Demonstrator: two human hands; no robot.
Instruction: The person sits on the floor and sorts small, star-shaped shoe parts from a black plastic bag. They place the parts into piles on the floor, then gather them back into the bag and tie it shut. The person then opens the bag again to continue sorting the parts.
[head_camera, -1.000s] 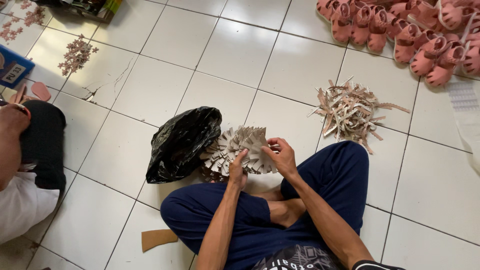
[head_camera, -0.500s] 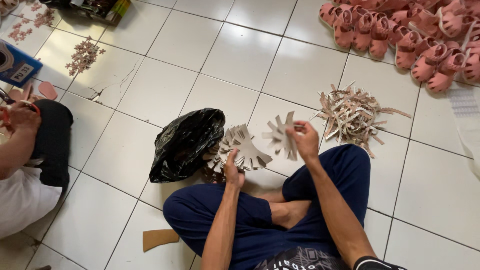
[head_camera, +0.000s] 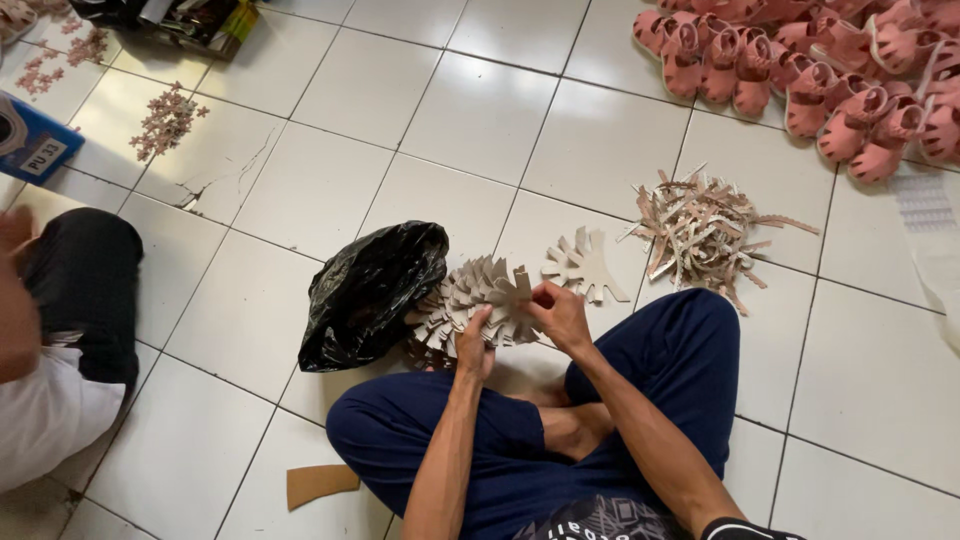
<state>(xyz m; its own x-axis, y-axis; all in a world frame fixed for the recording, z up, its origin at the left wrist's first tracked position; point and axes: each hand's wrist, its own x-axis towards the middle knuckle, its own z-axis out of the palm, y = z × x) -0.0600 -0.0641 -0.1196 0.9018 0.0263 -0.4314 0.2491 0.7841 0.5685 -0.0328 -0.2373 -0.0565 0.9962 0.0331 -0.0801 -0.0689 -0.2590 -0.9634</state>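
1. Head view, centre: the person sits cross-legged on the white tiled floor (head_camera: 250, 200). The left hand (head_camera: 472, 345) presses, fingers closed, on the near edge of a fanned stack of beige cut-out pieces (head_camera: 478, 300), which lies just far of both hands.
2. Head view, grip: the right hand (head_camera: 560, 312) pinches the right side of the stack's top piece between thumb and fingers. The right hand is nearer the single cut-out piece (head_camera: 582, 266), which lies flat just far and right of it, apart from the stack.
3. Head view, surroundings: a black plastic bag (head_camera: 370, 290) touches the stack's left side. A scrap pile (head_camera: 700, 228) lies right; pink sandals (head_camera: 800, 60) lie far right.
4. Head view, margins: a brown card piece (head_camera: 320, 484) lies near left; another person's leg (head_camera: 85, 270) shows at far left.
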